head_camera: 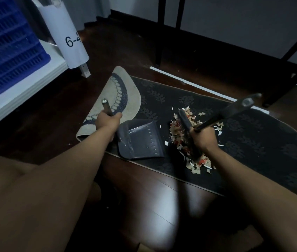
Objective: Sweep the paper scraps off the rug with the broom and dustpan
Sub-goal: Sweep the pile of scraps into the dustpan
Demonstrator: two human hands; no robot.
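You're over a dark glossy wood floor, dim light. Pale wall behind black furniture legs. White shelf with blue crate far left.

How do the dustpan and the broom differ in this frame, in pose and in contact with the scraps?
The dustpan lies on the rug beside the paper scraps, its pan empty; the broom stands in the pile. The left hand grips the dustpan's handle, the right hand the broom's. Both are dark grey plastic.
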